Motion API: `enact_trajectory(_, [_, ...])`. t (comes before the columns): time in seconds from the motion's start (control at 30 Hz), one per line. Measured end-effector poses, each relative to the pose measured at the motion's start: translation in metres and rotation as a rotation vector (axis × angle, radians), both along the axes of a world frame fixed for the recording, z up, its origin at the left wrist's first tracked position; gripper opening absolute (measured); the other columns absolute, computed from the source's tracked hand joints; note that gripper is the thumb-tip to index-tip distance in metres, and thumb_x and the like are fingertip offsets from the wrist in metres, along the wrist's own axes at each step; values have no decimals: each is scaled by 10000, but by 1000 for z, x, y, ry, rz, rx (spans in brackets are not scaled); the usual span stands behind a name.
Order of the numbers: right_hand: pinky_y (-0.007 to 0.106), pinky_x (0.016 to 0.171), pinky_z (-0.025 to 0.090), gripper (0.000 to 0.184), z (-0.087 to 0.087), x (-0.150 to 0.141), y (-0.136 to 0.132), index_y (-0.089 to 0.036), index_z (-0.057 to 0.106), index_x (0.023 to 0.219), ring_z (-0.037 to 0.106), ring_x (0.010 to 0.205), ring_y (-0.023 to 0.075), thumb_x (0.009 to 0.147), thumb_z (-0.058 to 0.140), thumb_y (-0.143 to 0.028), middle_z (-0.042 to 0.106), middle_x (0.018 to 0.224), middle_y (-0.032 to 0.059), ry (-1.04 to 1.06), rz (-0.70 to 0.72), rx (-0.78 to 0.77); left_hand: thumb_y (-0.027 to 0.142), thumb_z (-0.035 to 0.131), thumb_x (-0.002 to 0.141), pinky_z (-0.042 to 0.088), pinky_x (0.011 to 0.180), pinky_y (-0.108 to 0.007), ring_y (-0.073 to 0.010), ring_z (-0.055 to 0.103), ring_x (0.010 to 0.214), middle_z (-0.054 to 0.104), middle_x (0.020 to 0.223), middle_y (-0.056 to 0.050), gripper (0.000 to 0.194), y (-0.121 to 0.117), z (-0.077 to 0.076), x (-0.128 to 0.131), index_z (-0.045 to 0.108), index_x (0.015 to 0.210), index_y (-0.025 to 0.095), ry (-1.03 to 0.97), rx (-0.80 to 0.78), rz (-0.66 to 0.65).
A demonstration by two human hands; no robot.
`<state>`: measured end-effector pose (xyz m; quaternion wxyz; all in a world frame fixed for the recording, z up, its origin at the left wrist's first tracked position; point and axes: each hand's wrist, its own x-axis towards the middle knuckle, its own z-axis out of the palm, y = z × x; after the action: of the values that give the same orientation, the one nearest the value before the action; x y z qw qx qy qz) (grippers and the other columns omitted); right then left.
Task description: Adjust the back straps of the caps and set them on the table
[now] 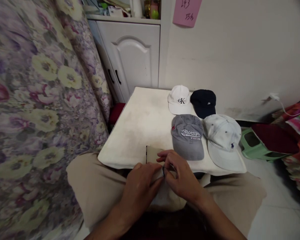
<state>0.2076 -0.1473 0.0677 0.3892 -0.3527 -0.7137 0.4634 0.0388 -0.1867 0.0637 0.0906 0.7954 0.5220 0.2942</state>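
A beige cap [168, 200] is in my lap at the table's near edge, partly hidden by my hands. My left hand [141, 181] is closed on its fabric, the thumb and fingers pinching near a small dark, shiny piece that looks like a buckle [163, 171]. My right hand [178, 173] pinches the cap at that same piece, with its index finger bent above it. A flat beige part of the cap with a dark edge stands up beyond my left fingers. Just past my right hand lies a grey cap [187, 141] with white lettering.
On the cream-covered table [142, 116] also sit a white cap [179, 99], a navy cap [203, 102] and a pale denim cap [223, 140]. A floral curtain [40, 116] hangs at left. Behind stands a white cabinet [135, 53]; a green stool [252, 146] is at right.
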Motion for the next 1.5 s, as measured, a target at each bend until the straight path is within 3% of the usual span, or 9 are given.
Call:
enact_trajectory(0.27, [369,890,490,156,6,16,4,-212,564,844,621,1056,206,908,515,-77,615,1137,83,-107,90,25,283,571,936,464,702,-336,-209,669,735,741,876,-32,171,-2,-6,-2,588,1094,219,27,20,-3])
enact_trajectory(0.53, [351,865,489,161,6,17,7,-203,614,828,635,1031,212,869,571,-54,661,1043,73,-135,55,42,265,569,941,470,678,-322,-208,666,745,737,872,-36,177,-3,-3,0,572,1109,211,27,78,2])
enact_trajectory(0.9, [349,856,510,217,3,14,-2,-244,724,994,627,994,203,950,533,-151,636,1062,88,-177,-4,154,283,565,949,478,667,-318,-202,664,725,724,862,-17,159,-2,-2,-3,537,1094,224,8,94,28])
enact_trajectory(1.03, [323,781,510,219,3,17,2,-260,749,994,632,905,186,921,578,-144,640,991,63,-78,9,95,299,594,935,485,667,-307,-193,658,733,719,885,-13,175,-3,0,-4,541,1086,228,-49,109,41])
enact_trajectory(1.23, [362,920,492,60,-6,21,14,-233,742,888,643,1059,213,869,689,-212,686,1105,62,144,112,-163,303,643,912,496,687,-293,-177,649,756,715,906,-1,213,-4,1,-4,555,1098,245,-156,91,18])
enact_trajectory(1.37, [313,826,501,64,-10,23,22,-200,692,852,652,949,182,858,710,-261,695,1055,53,256,280,-364,291,687,879,504,695,-286,-177,649,785,702,903,5,228,-6,-2,-6,584,1079,252,-250,-6,12])
enact_trajectory(1.5, [248,691,461,123,-13,23,26,-180,655,875,599,807,134,843,725,-276,663,987,41,300,337,-455,285,721,850,508,699,-274,-172,653,801,694,909,9,235,-5,-1,-8,615,1056,248,-330,-114,28])
